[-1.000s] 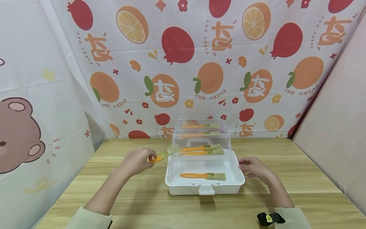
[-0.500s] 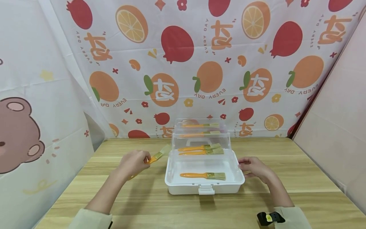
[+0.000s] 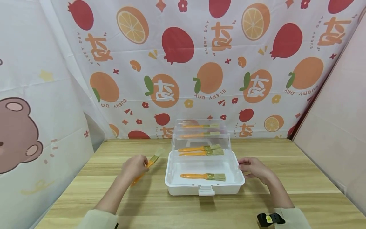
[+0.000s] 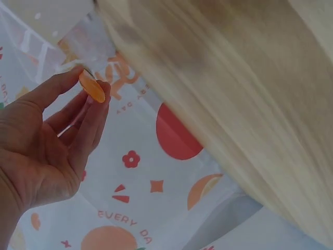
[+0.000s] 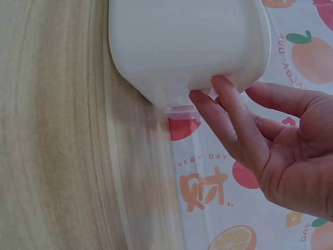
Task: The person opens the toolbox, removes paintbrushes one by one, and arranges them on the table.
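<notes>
Left hand [image 3: 135,168] closed in a pinch on the orange handle of a paintbrush [image 3: 154,158], which is held aslant to the left of the box, its pale bristles pointing away from the person. In the left wrist view the thumb and fingertips meet about the smooth, glossy end of the handle. Right hand [image 3: 255,168] with fingers apart and only slightly bent, the fingertips [image 5: 222,83] resting against the outer right wall of the white box [image 3: 181,190].

The box is of smooth, opaque plastic—rounded at the corners, with a moulded latch [image 3: 206,190] at the front. Within it, one brush [image 3: 194,176] lies flat on the floor, orange handle leftward, metal ferrule and cream bristles rightward; two overlapping brushes [image 3: 197,149] lie farther back. Clear plastic [image 3: 226,140] rises behind, showing further brush shapes—whether brushes or reflections cannot be told. The desk [image 3: 160,210] has pale, streaked wood grain; the fruit-printed cloth [image 3: 177,44] behind is lightly creased.
</notes>
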A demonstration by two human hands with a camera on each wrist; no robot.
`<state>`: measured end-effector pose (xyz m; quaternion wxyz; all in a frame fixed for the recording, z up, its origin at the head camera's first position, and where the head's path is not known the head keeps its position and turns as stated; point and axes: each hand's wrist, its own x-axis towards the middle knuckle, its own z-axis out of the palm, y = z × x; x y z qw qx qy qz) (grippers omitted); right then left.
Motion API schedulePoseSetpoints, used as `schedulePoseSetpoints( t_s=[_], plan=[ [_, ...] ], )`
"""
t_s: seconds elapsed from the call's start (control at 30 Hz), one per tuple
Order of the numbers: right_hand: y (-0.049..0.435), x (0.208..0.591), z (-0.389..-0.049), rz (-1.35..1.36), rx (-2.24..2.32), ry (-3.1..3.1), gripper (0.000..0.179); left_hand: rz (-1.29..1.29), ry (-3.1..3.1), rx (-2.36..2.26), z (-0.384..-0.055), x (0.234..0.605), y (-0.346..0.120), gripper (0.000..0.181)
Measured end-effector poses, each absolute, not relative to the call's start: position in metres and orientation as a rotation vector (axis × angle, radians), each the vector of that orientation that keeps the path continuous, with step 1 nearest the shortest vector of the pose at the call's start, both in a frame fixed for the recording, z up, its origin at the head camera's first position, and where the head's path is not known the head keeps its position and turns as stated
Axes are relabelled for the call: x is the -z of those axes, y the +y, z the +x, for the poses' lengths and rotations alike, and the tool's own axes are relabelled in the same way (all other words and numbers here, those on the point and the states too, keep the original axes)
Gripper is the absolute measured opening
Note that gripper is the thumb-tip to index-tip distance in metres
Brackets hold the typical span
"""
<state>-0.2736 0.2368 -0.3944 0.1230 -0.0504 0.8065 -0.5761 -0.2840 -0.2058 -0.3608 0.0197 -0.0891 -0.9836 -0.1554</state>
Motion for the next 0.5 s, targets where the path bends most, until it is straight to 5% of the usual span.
schedulePoseSetpoints(
  t_s=[0.5],
  plan=[
    [0.235,0.393,-0.274,-0.147,1.685,2.35,0.037,-0.121,-3.075,0.623,-0.297,0.377,-0.192,0.01]
  ],
)
